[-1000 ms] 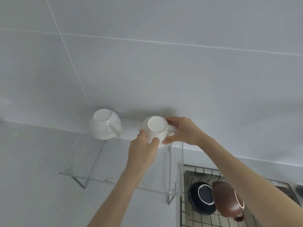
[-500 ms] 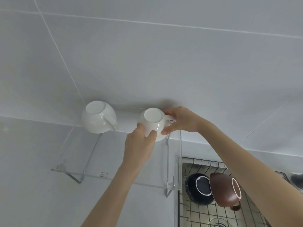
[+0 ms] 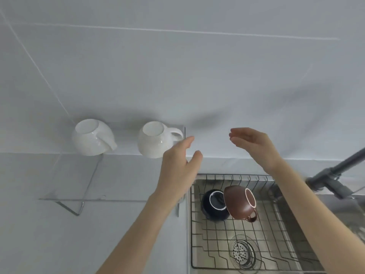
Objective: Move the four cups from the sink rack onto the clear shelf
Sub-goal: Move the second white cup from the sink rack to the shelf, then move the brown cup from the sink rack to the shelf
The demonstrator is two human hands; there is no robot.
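Two white cups stand upside down on the clear shelf (image 3: 118, 196) against the wall: one at the left (image 3: 92, 137), one at the right (image 3: 156, 139) with its handle pointing right. In the wire sink rack (image 3: 237, 244) below lie a dark blue cup (image 3: 214, 206) and a brown cup (image 3: 240, 202) leaning on it. My left hand (image 3: 178, 171) is open just right of the second white cup, apart from it. My right hand (image 3: 252, 143) is open further right, above the rack, holding nothing.
A grey faucet (image 3: 335, 175) reaches in from the right above the sink. The sink drain (image 3: 243, 252) shows through the rack. The shelf's metal bracket (image 3: 79, 208) hangs under its front edge. A tiled wall rises behind.
Both hands have let go of the second white cup, which now stands on the shelf. The hands have drawn back to the right and opened.
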